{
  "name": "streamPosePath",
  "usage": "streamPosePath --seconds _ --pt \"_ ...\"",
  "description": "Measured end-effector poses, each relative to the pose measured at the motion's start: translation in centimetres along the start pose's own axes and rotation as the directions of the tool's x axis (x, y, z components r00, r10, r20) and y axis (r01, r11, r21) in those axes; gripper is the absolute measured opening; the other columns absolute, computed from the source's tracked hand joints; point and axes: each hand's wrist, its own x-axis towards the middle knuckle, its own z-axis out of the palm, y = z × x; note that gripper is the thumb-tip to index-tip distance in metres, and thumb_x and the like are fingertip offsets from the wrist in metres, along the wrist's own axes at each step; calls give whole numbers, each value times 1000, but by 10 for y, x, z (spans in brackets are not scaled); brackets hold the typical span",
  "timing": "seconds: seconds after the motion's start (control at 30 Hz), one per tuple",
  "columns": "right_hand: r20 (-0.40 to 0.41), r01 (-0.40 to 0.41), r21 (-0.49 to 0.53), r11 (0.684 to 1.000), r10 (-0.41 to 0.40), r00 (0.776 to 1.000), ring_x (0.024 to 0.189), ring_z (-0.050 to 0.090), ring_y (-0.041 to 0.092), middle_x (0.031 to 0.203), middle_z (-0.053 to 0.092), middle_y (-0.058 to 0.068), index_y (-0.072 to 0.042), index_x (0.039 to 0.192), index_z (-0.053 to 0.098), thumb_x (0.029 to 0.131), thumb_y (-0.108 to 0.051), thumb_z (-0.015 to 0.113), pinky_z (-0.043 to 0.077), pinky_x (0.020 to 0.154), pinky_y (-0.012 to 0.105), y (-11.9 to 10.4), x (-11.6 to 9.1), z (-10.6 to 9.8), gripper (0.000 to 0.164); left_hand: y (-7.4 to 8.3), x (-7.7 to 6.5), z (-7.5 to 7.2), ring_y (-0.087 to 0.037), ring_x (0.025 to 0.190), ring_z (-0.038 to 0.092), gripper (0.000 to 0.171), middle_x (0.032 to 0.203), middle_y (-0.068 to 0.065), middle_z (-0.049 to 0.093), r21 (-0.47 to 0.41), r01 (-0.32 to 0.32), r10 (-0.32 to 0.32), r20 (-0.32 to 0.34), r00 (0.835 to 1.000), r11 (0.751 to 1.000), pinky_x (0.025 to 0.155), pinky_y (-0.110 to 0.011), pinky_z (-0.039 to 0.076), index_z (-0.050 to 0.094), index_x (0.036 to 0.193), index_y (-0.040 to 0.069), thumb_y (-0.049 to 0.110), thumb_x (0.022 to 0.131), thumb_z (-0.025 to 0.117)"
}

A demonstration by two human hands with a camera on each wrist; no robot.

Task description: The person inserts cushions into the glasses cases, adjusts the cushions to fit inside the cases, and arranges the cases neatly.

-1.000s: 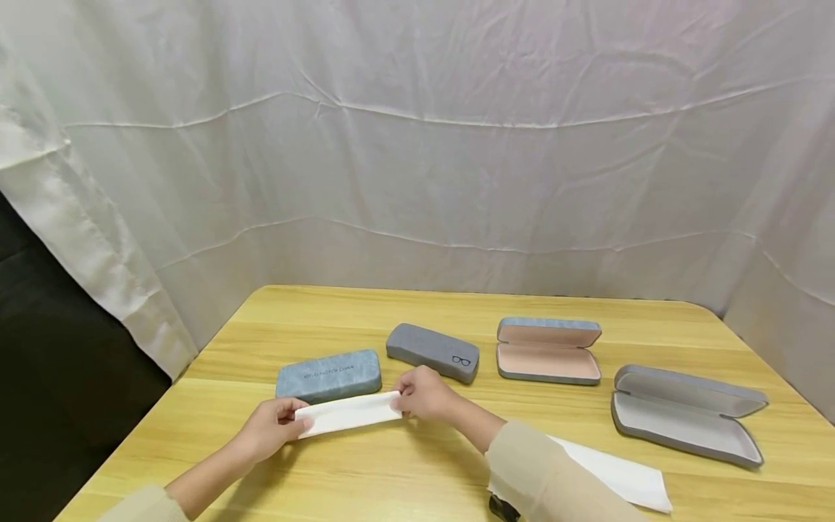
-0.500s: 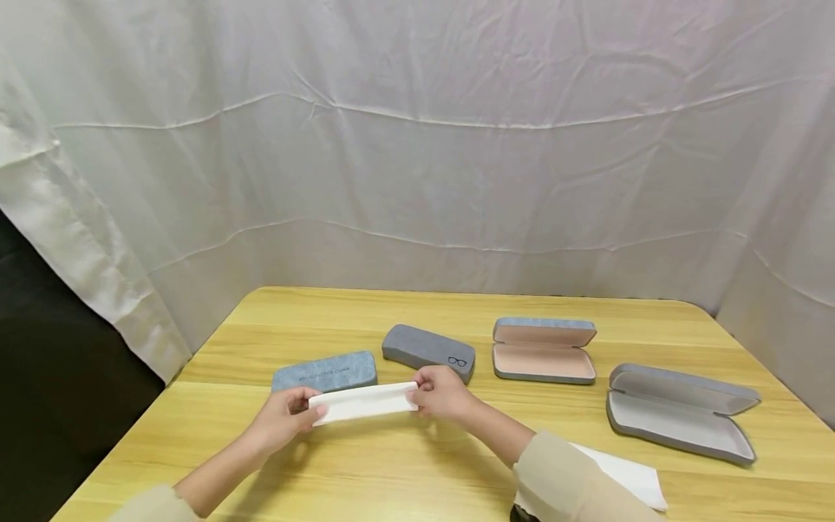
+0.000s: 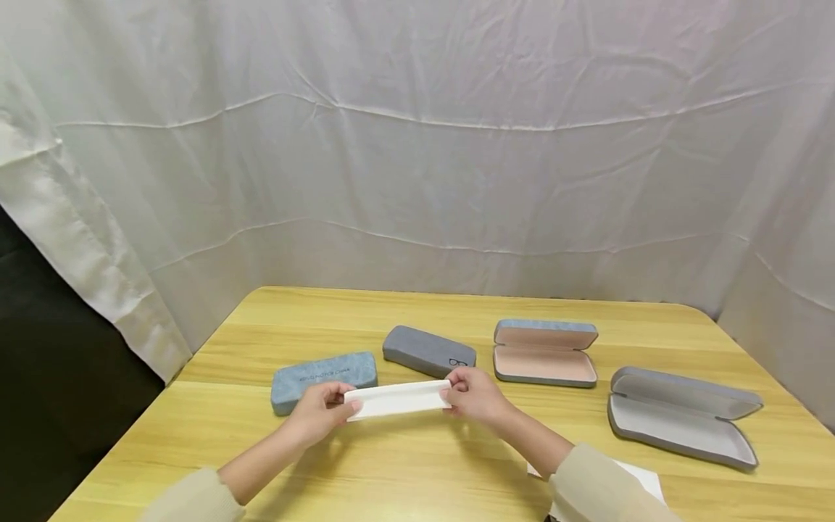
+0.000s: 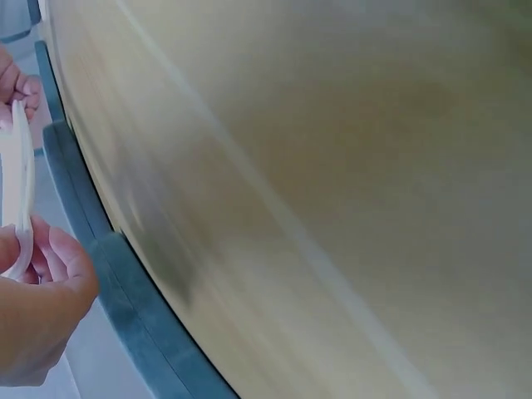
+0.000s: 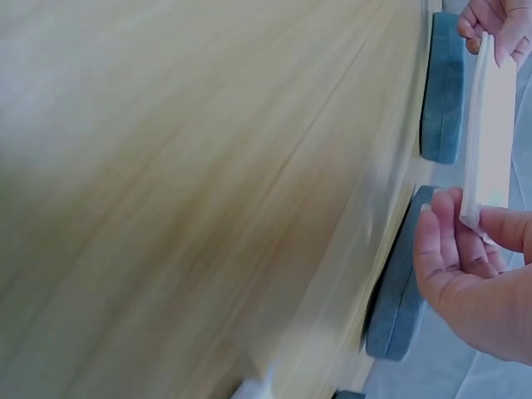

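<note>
A white cloth (image 3: 399, 400), folded into a flat narrow strip, is stretched level above the table. My left hand (image 3: 316, 413) pinches its left end between thumb and fingers, and my right hand (image 3: 479, 397) pinches the right end the same way. The left wrist view shows the layered edge of the strip beside the left hand (image 4: 50, 303). In the right wrist view the thumb of the right hand (image 5: 478, 287) presses on its face, fingers behind. Just behind the strip lie a closed blue glasses case (image 3: 326, 373) and a closed grey glasses case (image 3: 420, 349) printed with spectacles.
An open blue glasses case (image 3: 544, 364) with pink lining stands at the back right. Nearer the right edge is an open grey glasses case (image 3: 681, 429). Another white folded piece (image 3: 642, 480) lies on the wooden table (image 3: 391, 478), partly under the right sleeve. White curtains (image 3: 417, 181) surround the table.
Both hands have carried the white strip to the right, from in front of the blue case to in front of the gap between the closed cases. The glasses cases have stayed put.
</note>
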Motion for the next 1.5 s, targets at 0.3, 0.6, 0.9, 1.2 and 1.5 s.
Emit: streamPosePath --seconds 0.3,0.6,0.9,1.2,1.5 --pt "-42 -52 1 999 52 998 60 48 10 59 33 -2 5 82 51 87 4 56 56 64 31 7 -7 -20 7 8 9 18 -10 70 54 21 84 -11 63 -39 -35 36 39 999 999 64 -28 53 60 98 -12 5 85 63" --pt "-66 -65 -42 997 62 996 62 54 12 58 33 -2 3 80 48 87 3 57 55 63 31 14 -16 -42 11 13 20 38 -9 69 52 23 82 -10 60 -47 -72 75 57 996 996 65 -32 54 59 98 -13 5 85 64" --pt "-95 -38 -82 996 30 995 62 61 14 58 49 -1 6 83 52 86 2 57 55 59 29 24 -23 -64 7 24 28 58 -9 66 49 19 77 -8 58 -66 -123 128 83 988 990 60 -25 51 60 94 -12 4 84 64" --pt "-142 -69 -84 994 56 988 67 64 18 64 55 2 7 85 52 87 1 56 55 62 32 29 -29 -81 8 28 40 78 -8 64 50 15 76 -9 61 -51 -147 150 66 987 988 57 -20 48 62 90 -10 4 83 65" --pt "-184 -61 -141 988 35 982 64 60 13 60 47 -1 10 87 53 86 2 56 55 62 31 33 -32 -97 9 36 51 95 -9 66 51 14 78 -11 61 -23 -148 149 56 987 989 59 -25 52 63 90 -8 3 82 66"
